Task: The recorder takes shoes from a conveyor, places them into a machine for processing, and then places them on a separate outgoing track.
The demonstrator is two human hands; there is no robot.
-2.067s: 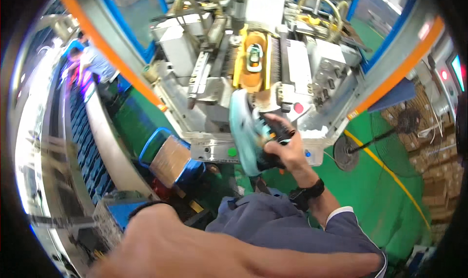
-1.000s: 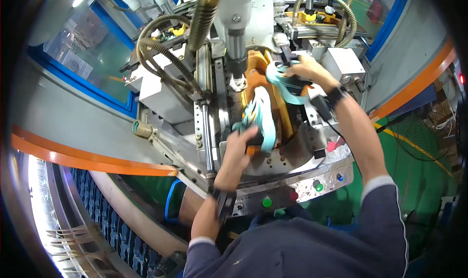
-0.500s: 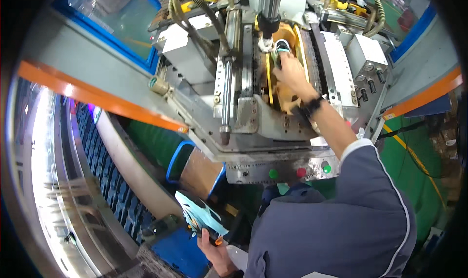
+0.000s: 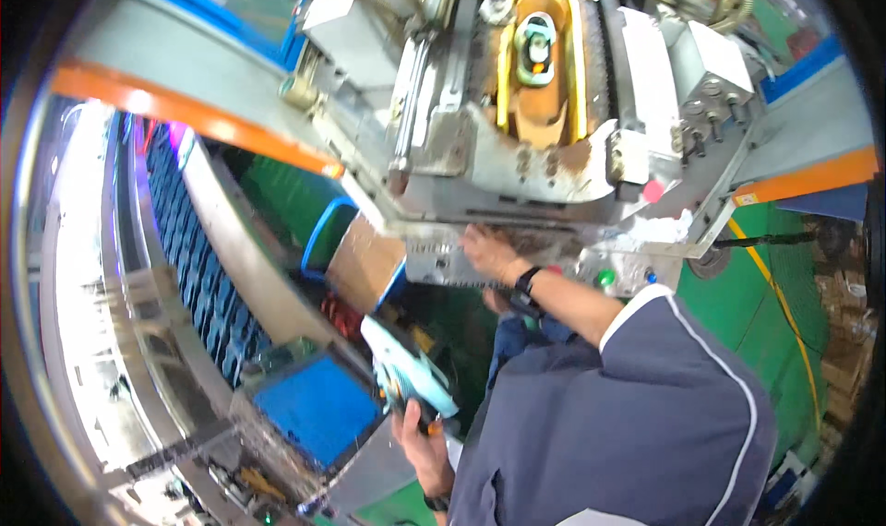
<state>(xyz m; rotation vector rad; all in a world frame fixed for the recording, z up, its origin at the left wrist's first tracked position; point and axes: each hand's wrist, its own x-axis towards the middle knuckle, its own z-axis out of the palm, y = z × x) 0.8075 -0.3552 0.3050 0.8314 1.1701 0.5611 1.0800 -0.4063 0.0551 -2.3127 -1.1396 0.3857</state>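
Observation:
My left hand [image 4: 423, 438], low in the view, is closed round the heel end of a light-blue sports shoe [image 4: 406, 367] with dark and orange parts. The shoe's toe tilts up and to the left. Over the front control panel [image 4: 434, 260] of a machine reaches my right hand [image 4: 492, 254], with a black band on its wrist. Its fingers are stretched to the left against the panel, slightly blurred, and hold nothing. A second shoe [image 4: 535, 51], pale green-blue round its opening, sits in the orange-brown cradle [image 4: 540, 120] between yellow side pads.
A green button [image 4: 604, 278] is on the panel, right of my right wrist. To the left runs a conveyor [image 4: 198, 258] with a dark ridged belt. A blue-topped box [image 4: 318, 408] stands beside my left hand, below a blue-framed brown board [image 4: 365, 263]. An orange bar [image 4: 203, 118] crosses the upper left.
My right hand has left the shoe in the cradle and come down to the front panel. The view has shifted; my left hand still holds its shoe.

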